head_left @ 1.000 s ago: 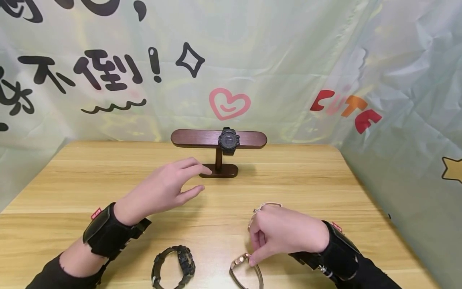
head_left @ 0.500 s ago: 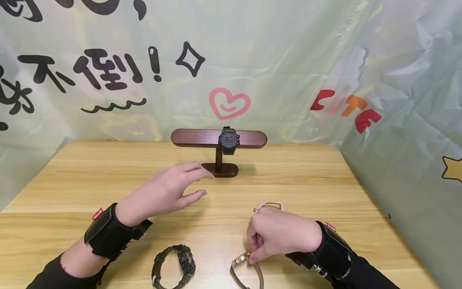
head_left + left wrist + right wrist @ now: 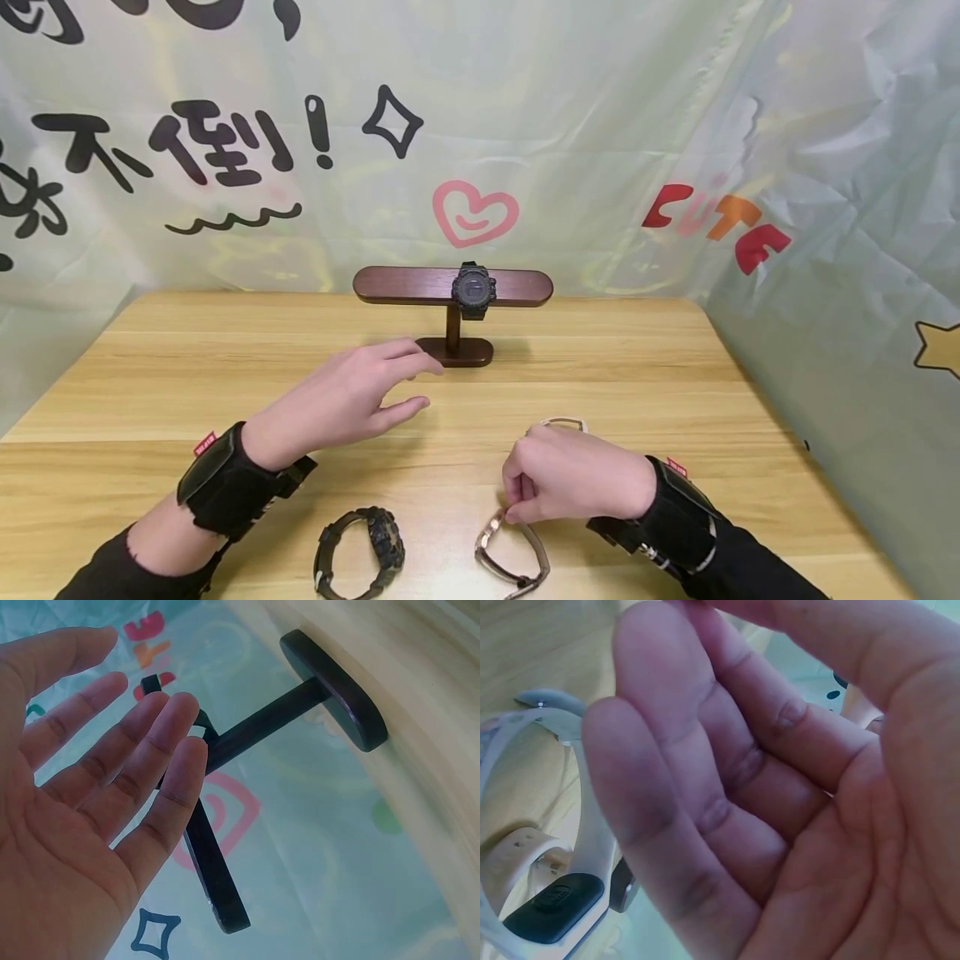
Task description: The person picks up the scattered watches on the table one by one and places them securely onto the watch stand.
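Observation:
My right hand [image 3: 577,475] pinches a slim rose-gold wristwatch [image 3: 489,533] between thumb and fingertips at its upper end; its strap loop hangs toward me. My left hand [image 3: 352,396] holds nothing; its fingers are relaxed and spread, in front of the base of a dark wooden watch stand [image 3: 405,286]. A black digital watch [image 3: 473,288] is strapped round the stand's crossbar, right of its middle. In the left wrist view the palm [image 3: 82,817] overlaps part of the stand [image 3: 262,724]. The right wrist view shows curled fingers, with the pinched watch out of sight.
A dark chunky sports watch [image 3: 386,542] stands on edge on the wooden table [image 3: 637,358], front left of my right hand. Beyond that hand, a pale band [image 3: 567,422] is mostly hidden; the right wrist view shows a white smart band [image 3: 555,907] there. A printed cloth hangs behind.
My right hand has moved left and slightly away from me, bringing the rose-gold wristwatch up with it. The left hand has barely shifted.

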`<state>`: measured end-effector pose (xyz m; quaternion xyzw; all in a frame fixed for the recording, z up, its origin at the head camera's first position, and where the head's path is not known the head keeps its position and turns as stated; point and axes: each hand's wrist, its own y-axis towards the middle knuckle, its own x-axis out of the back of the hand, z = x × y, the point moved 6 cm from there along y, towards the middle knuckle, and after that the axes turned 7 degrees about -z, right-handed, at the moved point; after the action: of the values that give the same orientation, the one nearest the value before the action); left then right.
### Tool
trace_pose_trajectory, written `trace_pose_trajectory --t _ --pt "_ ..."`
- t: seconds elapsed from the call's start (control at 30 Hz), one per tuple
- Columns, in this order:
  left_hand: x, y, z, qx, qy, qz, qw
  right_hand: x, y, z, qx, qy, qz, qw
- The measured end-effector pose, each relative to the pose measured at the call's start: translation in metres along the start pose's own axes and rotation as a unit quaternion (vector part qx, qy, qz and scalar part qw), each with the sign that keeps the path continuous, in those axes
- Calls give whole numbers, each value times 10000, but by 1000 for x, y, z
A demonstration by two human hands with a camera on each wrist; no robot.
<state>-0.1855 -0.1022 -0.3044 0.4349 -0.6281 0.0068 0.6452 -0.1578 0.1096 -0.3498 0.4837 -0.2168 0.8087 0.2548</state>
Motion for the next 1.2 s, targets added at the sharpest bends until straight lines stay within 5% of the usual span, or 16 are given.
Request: trace_pose_trajectory --t 0.43,1.2 --pt "-2 -1 1 -12 -45 25 10000 -3 1 0 -35 145 89 9998" --pt "-2 -1 1 53 -28 95 9999 2 9 6 737 61 -406 9964"
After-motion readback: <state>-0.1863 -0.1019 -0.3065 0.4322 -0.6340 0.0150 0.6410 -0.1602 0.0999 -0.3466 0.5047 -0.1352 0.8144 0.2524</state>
